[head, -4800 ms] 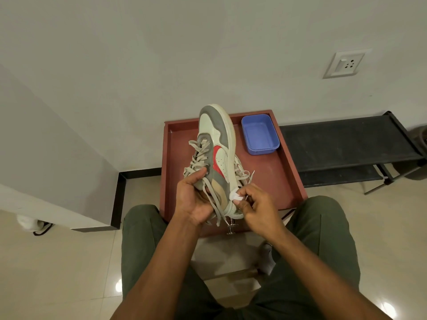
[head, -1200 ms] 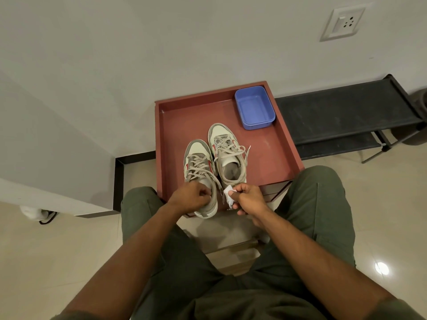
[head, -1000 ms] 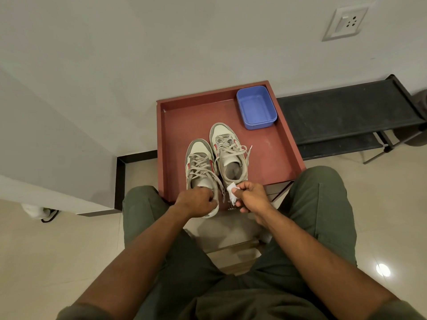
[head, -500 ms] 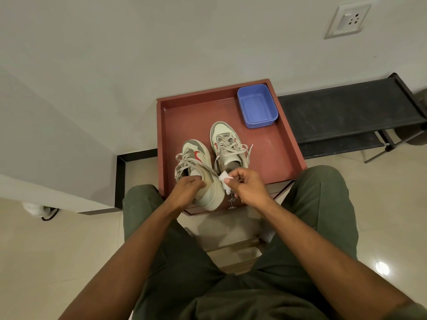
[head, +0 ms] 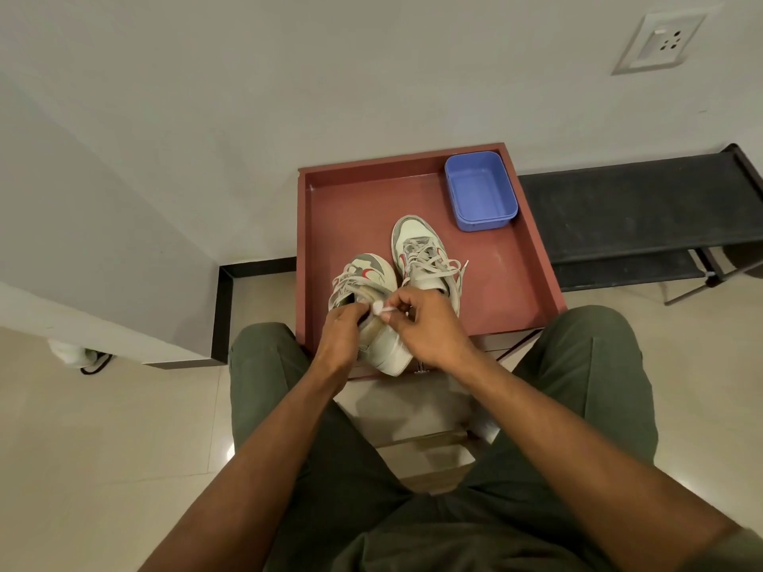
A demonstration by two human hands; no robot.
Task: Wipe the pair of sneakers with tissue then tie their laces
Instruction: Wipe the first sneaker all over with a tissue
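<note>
Sneakers on red tray (head: 330,208): left sneaker (head: 371,307) now tipped onto its side, heel near tray's near edge; half a second ago less rolled, a second ago flat on sole. Right sneaker (head: 425,258) upright just beside, laces loose. Left hand (head: 342,328) grips tipped shoe at collar. Right hand (head: 421,319) pinches small tissue (head: 379,310) against shoe's side. Blue tub (head: 481,192) far right. Likely wiping second shoe; lacing not begun.
</note>
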